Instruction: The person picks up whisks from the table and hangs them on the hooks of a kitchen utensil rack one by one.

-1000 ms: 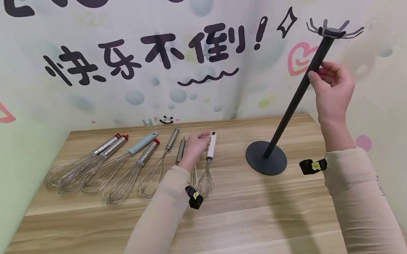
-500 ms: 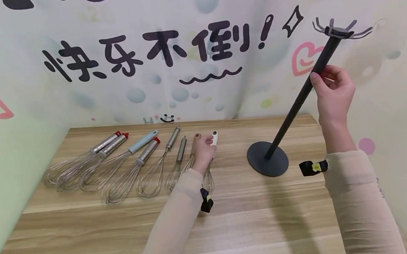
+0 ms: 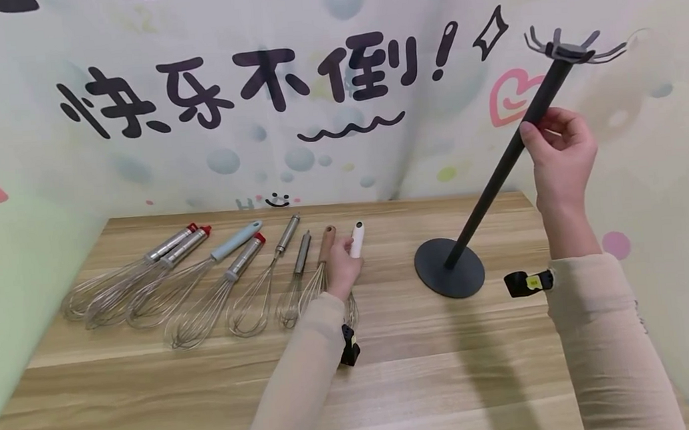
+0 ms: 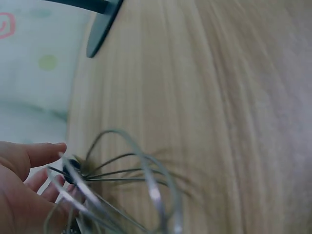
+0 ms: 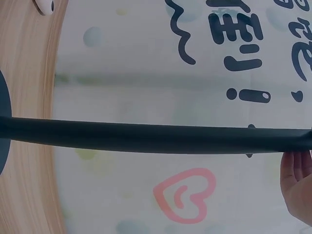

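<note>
In the head view my left hand (image 3: 343, 268) is at the lower part of a small whisk's white handle (image 3: 357, 239), its fingers curled about it. The left wrist view shows the thumb and fingers either side of the handle, with the whisk's wire loops (image 4: 146, 180) close to the camera. My right hand (image 3: 563, 153) pinches the upper pole of a black stand (image 3: 492, 188) with hooks (image 3: 573, 52) on top. That stand leans right in the head view, its round base (image 3: 449, 267) at the table. The right wrist view shows fingertips (image 5: 298, 168) against the pole.
Left of the white-handled whisk, several whisks lie side by side on the wooden table (image 3: 213, 397): a brown-handled one (image 3: 326, 243), a blue-handled one (image 3: 235, 241), and metal-handled ones, some with red ends (image 3: 245, 258). A printed cloth (image 3: 185, 173) hangs behind.
My left hand has moved from the top of the white handle down to its lower part, uncovering the brown handle. The right hand keeps its hold on the stand's pole.
</note>
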Demonstrator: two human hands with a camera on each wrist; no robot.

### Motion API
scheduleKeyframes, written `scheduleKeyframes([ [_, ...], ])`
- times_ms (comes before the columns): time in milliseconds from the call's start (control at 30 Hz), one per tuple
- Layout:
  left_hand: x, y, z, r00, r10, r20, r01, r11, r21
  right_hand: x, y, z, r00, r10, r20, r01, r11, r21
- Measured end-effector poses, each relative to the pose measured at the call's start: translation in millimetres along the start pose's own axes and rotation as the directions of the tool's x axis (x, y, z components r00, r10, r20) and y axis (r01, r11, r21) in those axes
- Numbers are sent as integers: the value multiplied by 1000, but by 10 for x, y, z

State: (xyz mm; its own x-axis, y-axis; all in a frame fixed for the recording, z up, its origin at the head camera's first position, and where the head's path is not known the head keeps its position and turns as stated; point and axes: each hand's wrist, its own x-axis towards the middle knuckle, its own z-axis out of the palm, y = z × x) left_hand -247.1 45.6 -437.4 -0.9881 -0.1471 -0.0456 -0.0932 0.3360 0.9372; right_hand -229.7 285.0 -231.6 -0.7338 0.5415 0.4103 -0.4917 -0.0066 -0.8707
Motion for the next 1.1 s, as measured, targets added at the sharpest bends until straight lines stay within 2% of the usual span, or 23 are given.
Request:
scheduleKeyframes([
  [100, -17, -28, -2, 1000, 15, -13, -15, 1000, 10, -1, -17, 4, 1000, 5, 10, -5, 1000, -11],
  [233, -28, -45, 0, 1000, 5, -21, -5, 1000, -17, -1, -41, 14, 1000, 16, 16, -16, 1000, -19],
  [400, -15, -4, -1, 998, -42, -39, 37, 993, -108, 2, -68, 33, 999, 27, 29, -26, 999, -33],
  [600, -9, 124, -1, 999, -43, 25, 48, 967, -249, 2, -84, 20, 999, 40, 29, -38, 998, -51],
  [867, -62, 330, -82, 997, 2, 79, 26, 935, -353, 7, -81, -3, 999, 45, 30, -44, 998, -35],
  [1033, -122, 449, -196, 993, 67, 102, -21, 916, -401, 7, -73, -13, 998, 60, 28, -59, 998, -30],
  [1100, -150, 506, -254, 990, 87, 109, -36, 916, -400, 5, -75, -19, 997, 68, 28, -67, 997, -33],
])
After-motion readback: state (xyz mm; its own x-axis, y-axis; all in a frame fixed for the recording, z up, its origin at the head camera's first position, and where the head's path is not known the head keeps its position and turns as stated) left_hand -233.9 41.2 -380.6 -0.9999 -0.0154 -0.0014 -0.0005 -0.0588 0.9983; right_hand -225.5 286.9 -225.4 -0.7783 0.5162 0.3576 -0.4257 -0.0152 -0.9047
